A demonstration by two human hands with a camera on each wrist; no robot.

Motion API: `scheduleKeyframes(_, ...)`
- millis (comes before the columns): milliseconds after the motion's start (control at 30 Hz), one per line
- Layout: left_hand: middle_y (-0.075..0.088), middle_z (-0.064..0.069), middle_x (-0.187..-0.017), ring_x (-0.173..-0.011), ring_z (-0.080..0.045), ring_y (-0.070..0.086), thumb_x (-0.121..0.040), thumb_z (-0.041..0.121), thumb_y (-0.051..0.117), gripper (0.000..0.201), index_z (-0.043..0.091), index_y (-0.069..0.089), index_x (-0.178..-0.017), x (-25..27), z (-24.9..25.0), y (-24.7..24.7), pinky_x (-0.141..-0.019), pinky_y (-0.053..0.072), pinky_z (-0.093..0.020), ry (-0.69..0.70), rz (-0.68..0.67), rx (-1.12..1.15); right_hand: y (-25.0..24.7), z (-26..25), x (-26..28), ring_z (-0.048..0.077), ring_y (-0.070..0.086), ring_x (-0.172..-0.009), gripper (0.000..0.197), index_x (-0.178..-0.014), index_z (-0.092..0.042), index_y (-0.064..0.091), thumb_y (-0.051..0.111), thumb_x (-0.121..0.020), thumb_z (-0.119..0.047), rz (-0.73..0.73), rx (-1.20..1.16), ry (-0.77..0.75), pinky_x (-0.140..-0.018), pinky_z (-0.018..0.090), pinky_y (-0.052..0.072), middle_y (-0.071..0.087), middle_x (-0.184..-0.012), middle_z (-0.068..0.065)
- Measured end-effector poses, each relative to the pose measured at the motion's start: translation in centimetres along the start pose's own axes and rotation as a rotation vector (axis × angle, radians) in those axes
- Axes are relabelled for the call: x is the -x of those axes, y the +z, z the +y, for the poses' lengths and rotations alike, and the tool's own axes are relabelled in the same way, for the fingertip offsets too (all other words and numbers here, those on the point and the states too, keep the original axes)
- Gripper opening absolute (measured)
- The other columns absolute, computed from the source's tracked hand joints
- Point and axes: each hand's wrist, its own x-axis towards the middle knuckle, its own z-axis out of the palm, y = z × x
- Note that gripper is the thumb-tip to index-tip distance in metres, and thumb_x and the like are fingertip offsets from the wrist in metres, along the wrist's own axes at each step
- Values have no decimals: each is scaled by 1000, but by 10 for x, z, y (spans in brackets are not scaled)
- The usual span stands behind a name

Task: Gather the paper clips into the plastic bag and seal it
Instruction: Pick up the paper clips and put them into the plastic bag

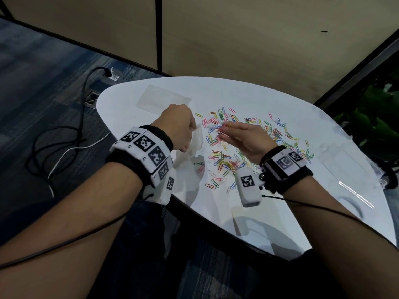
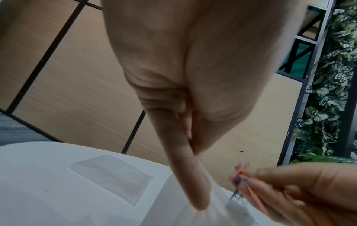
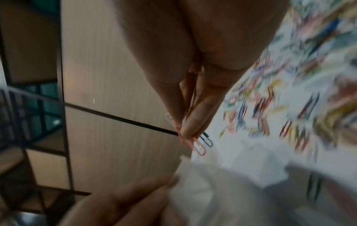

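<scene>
Several coloured paper clips (image 1: 248, 143) lie scattered over the middle of the white table (image 1: 280, 100). My left hand (image 1: 179, 128) pinches the rim of a clear plastic bag (image 1: 194, 145) and holds it up above the table's left edge; the same left hand (image 2: 185, 137) and bag (image 2: 212, 206) show in the left wrist view. My right hand (image 1: 244, 134) hovers over the pile and pinches a few clips (image 1: 225, 128). In the right wrist view those pink, white and blue clips (image 3: 195, 142) hang from the fingertips (image 3: 190, 126) just above the bag's mouth (image 3: 222, 175).
More flat clear bags (image 1: 163, 100) lie at the table's far left and others (image 1: 343, 162) near its right edge. Cables (image 1: 64, 134) trail over the carpet on the left. Beige partition panels stand behind the table, and plants (image 1: 380, 117) are at the right.
</scene>
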Motion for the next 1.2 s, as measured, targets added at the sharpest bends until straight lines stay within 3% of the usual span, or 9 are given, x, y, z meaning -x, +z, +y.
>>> scheduleKeyframes(167,75,-15,-75,-58,-23,73,-100,3,54,24,5,68,-119,1,5,4,-70,65,-35,13,1,14,31,11,12,19,71,-88,20,-110,11,61,59,-90,6,-92,-152,84,-80,23,59,70,-96,14)
scheduleKeyframes(400,71,-11,-69,-58,-22,74,-98,3,55,20,5,74,-104,3,13,8,-71,65,-36,33,-12,-36,49,30,12,22,69,-81,29,-114,9,63,59,-85,14,-31,108,52,-75,22,60,70,-97,19)
scheduleKeyframes(533,71,-12,-71,-62,-26,75,-99,2,51,24,3,74,-106,4,15,7,-72,65,-37,43,-10,-29,47,36,9,20,67,-63,13,-93,-2,74,71,-81,3,18,384,-114,-75,32,61,73,-80,19)
scheduleKeyframes(767,73,-15,-76,-65,-27,76,-99,1,49,26,3,74,-109,6,16,5,-74,65,-38,51,0,-34,48,40,8,27,73,-79,23,-98,-10,74,73,-75,-6,30,564,-181,-84,42,60,76,-82,13)
scheduleKeyframes(833,71,-13,-74,-64,-26,76,-99,0,50,26,4,74,-108,6,16,6,-74,65,-36,50,0,-39,49,38,8,11,70,-68,22,-96,-14,76,68,-77,-8,17,720,-235,-72,25,58,73,-72,0)
scheduleKeyframes(900,70,-11,-70,-62,-25,76,-99,0,50,27,4,75,-104,6,15,6,-71,64,-33,50,0,-47,54,30,13,-3,53,-53,24,-94,-14,76,58,-83,-4,-61,1007,-308,-53,3,36,59,-63,-13)
scheduleKeyframes(967,72,-13,-69,-61,-24,76,-97,-3,48,30,3,77,-97,6,14,5,-68,64,-32,54,1,-49,57,24,15,-2,45,-53,27,-90,-9,76,51,-85,0,-99,1157,-373,-47,5,30,51,-61,-14)
scheduleKeyframes(1100,74,-15,-73,-64,-27,76,-97,-3,49,28,2,77,-95,4,13,3,-73,65,-38,28,31,-13,58,17,17,-7,62,-60,31,-92,-11,78,53,-82,4,-33,962,-415,-61,3,43,68,-69,-10)
scheduleKeyframes(1200,76,-15,-75,-65,-25,77,-98,-2,52,23,5,72,-108,2,9,2,-75,65,-38,-17,77,11,48,13,15,10,73,-69,32,-93,-10,78,51,-83,5,123,708,-424,-69,20,58,75,-78,4)
